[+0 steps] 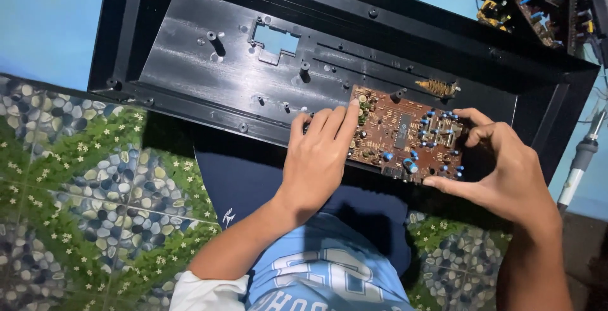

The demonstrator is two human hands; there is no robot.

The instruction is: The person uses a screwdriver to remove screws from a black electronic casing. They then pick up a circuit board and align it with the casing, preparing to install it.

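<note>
The far right corner is dark and cut off, so I can make out only some loose electronic parts (538, 13) there, not what they are. A soldering iron (579, 165) stands partly out of view at the right edge. The underside of the brown circuit board (405, 137) is hidden from me. The board lies at the near edge of the long black plastic casing (209, 51), which rests on a patterned floor (95, 178). My left hand (316, 159) lies flat, its fingers (348, 118) close together and pressing on the board's left end. My right hand (500, 171) curls around the board's right end, thumb and forefinger half open and touching its edges.
</note>
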